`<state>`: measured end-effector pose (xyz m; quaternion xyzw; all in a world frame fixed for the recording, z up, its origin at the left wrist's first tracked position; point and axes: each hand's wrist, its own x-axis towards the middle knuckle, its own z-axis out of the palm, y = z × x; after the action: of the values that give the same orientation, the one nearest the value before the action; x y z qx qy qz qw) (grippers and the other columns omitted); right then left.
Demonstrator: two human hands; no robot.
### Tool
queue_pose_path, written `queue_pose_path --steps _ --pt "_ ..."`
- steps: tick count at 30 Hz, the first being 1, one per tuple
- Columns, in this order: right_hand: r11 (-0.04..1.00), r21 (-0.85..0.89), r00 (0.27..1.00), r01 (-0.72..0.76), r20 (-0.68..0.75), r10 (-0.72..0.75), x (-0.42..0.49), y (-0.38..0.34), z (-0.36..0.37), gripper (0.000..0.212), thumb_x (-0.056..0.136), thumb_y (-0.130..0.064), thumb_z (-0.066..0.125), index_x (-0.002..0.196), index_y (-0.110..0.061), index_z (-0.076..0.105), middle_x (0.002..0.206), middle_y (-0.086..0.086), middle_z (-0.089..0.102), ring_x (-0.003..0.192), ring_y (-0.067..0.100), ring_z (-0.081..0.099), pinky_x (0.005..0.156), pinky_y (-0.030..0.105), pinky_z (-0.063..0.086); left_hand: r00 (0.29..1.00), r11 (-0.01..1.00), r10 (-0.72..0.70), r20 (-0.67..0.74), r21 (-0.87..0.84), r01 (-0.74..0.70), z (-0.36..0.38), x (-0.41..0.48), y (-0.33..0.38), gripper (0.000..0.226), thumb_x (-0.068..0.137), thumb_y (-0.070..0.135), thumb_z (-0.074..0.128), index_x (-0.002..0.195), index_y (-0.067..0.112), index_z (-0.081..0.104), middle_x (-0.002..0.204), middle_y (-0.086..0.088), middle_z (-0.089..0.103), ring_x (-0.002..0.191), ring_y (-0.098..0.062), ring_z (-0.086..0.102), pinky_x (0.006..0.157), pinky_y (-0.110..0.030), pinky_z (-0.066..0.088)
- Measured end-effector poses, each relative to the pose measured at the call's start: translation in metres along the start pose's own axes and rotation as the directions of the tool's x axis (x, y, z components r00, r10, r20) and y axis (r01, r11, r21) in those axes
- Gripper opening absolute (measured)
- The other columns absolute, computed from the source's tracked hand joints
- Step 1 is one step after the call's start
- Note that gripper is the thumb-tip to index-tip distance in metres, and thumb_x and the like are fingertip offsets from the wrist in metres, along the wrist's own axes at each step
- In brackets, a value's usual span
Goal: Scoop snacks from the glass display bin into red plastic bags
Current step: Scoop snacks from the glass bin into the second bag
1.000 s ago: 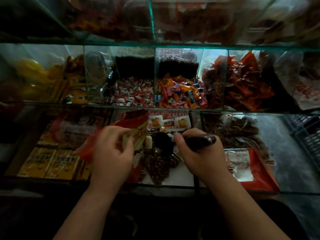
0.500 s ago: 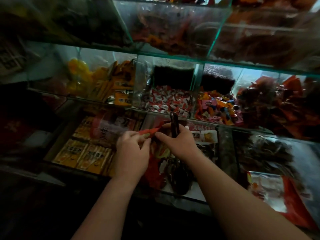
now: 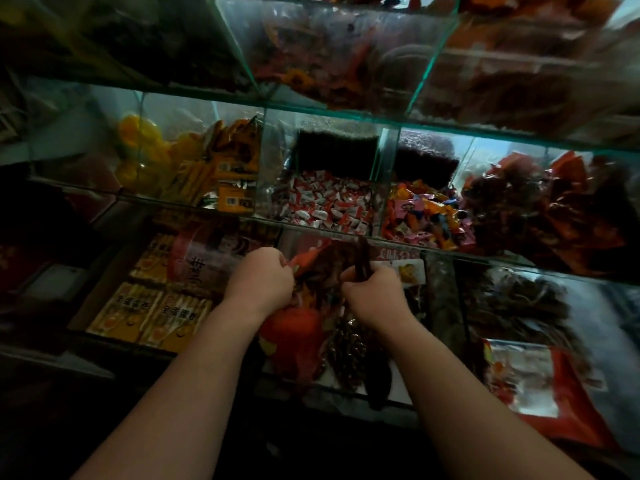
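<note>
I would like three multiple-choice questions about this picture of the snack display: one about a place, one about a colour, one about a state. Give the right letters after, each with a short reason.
1. Where are the red-and-white wrapped candies?
A. In the middle-shelf compartment just beyond the hands
B. In the bottom-left compartment
C. On the top shelf

2. What colour is the plastic bag at the left hand?
A. Blue
B. Red
C. White

3. What is the state of the right hand?
A. Open and empty
B. Resting flat on the glass
C. Closed around a dark scoop handle

Answers:
1 A: the candies lie in the shelf section straight above both hands.
2 B: the bag hanging below the left hand is bright red.
3 C: the fingers wrap the dark handle, which sticks up above the fist.
</note>
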<state>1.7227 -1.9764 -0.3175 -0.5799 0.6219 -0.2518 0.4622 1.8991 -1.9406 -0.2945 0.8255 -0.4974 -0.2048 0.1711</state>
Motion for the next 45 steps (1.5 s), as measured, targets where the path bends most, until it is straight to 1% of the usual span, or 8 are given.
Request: queue_pose_path --steps 7,14,20,24,29,33,37,45 --pt "0.976 0.111 0.972 0.187 -0.163 -0.168 -0.055 0.019 -0.088 0.027 0.080 0.005 0.065 0.069 -0.019 0.068 0.050 -0.005 0.060 0.043 0.008 0.057 0.041 0.015 0.042 0.994 0.928 0.028 -0.110 -0.367 -0.067 0.000 -0.048 0.020 0.034 0.099 0.037 0.060 0.069 0.021 0.063 0.060 0.005 0.064 0.054 -0.002 0.059 0.048 -0.028 0.038" --pt "0.918 0.032 0.912 0.396 -0.134 -0.388 -0.060 0.007 -0.154 0.024 0.088 0.005 0.066 0.076 -0.016 0.067 0.061 -0.010 0.064 0.058 0.008 0.064 0.058 0.021 0.053 0.953 0.451 -0.285 -0.102 -0.892 0.040 0.080 -0.142 0.039 0.041 0.104 0.052 0.049 0.072 0.034 0.066 0.072 0.000 0.076 0.076 -0.018 0.073 0.077 -0.043 0.054" --pt "0.986 0.045 0.984 0.163 -0.085 -0.159 -0.054 0.048 -0.126 0.023 0.093 -0.008 0.068 0.080 -0.027 0.073 0.066 -0.013 0.063 0.058 -0.005 0.058 0.064 0.022 0.046 0.958 0.977 -0.009 0.285 -0.203 0.069 0.071 -0.119 0.002 0.024 0.083 0.026 0.074 0.066 0.013 0.062 0.058 0.004 0.065 0.050 -0.003 0.057 0.048 -0.024 0.041" --pt "0.972 0.181 0.954 0.152 -0.284 -0.096 -0.064 0.062 -0.120 0.015 0.091 -0.015 0.072 0.083 -0.027 0.077 0.074 -0.009 0.071 0.071 0.004 0.065 0.071 0.027 0.049 0.967 0.984 -0.056 0.250 -0.152 0.096 0.053 -0.104 0.006 0.028 0.071 0.033 0.078 0.070 0.019 0.054 0.054 0.008 0.060 0.051 -0.005 0.058 0.049 -0.027 0.043" --pt "0.967 0.123 0.947 0.223 -0.261 -0.185 -0.086 0.058 -0.112 0.043 0.072 -0.043 0.086 0.102 -0.047 0.055 0.077 -0.018 0.066 0.069 -0.005 0.065 0.058 0.009 0.048 0.982 0.991 0.133 0.135 -0.002 -0.134 0.039 -0.063 0.051 0.096 0.071 0.063 0.078 0.148 0.043 0.023 0.143 0.001 0.046 0.126 -0.025 0.056 0.098 -0.042 0.052" --pt "0.998 -0.034 0.996 0.057 -0.067 -0.059 -0.082 0.054 -0.101 0.054 0.069 -0.026 0.088 0.109 -0.039 0.054 0.092 -0.020 0.066 0.082 -0.009 0.061 0.061 0.008 0.044 0.945 0.970 0.199 0.261 0.086 -0.229 0.054 -0.046 0.081 0.012 0.091 0.033 0.061 0.093 0.027 0.070 0.098 -0.004 0.071 0.092 -0.026 0.067 0.083 -0.044 0.058" --pt "0.997 -0.012 0.991 0.080 -0.108 -0.081 -0.070 0.049 -0.118 0.023 0.080 0.001 0.071 0.077 -0.022 0.073 0.056 -0.014 0.068 0.048 -0.004 0.060 0.044 0.009 0.042 0.981 0.972 0.192 0.019 -0.138 -0.188 0.045 -0.051 0.059 0.028 0.099 0.028 0.057 0.078 0.018 0.071 0.065 0.001 0.070 0.063 -0.014 0.066 0.057 -0.032 0.048" --pt "0.989 0.068 0.986 0.135 -0.108 -0.127 -0.059 0.013 -0.140 0.007 0.089 -0.015 0.075 0.089 -0.021 0.078 0.087 0.012 0.073 0.076 0.011 0.070 0.065 0.029 0.062 1.000 0.967 0.014 0.002 -0.254 -0.013 0.049 -0.098 0.012 0.026 0.097 0.026 0.061 0.071 0.023 0.065 0.060 0.006 0.067 0.056 -0.007 0.063 0.049 -0.025 0.038"
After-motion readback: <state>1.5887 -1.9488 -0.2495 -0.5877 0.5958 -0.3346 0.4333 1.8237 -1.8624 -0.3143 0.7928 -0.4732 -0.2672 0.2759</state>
